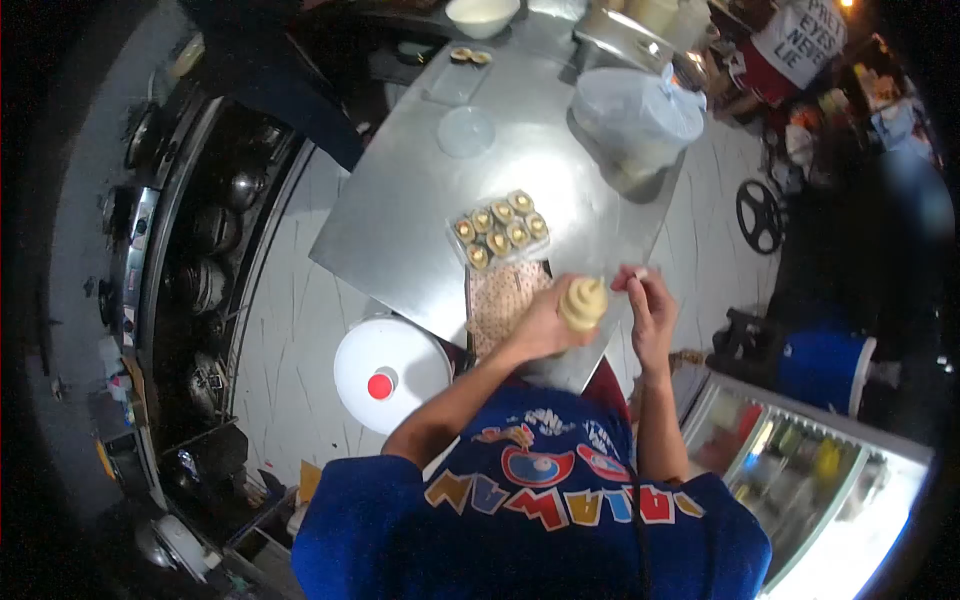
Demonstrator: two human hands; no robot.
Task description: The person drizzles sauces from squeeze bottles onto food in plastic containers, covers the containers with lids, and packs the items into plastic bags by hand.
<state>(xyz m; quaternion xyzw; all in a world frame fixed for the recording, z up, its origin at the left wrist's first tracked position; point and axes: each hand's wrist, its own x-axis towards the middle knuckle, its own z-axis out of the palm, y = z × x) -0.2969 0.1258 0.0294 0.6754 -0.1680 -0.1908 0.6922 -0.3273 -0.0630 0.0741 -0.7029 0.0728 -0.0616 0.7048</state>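
My left hand [545,325] is wrapped around a squeeze bottle [583,304] of pale yellow sauce, its nozzle pointing up. To its right, apart from the bottle, my right hand [652,315] is raised with thumb and fingers pinched at a tiny item too small to identify. Beyond my hands, a clear tray [487,229] holds several sushi rolls with pale yellow dabs on top. A pink patterned item [500,300] with dark edges lies between the tray and my left forearm.
The steel table [390,215] also bears a round clear lid [466,132], a small tray with pieces [457,82], a white bowl [482,14] and a tied plastic bag [635,115]. A white bucket [392,372] stands left of me. Another person [795,45] is at the far right.
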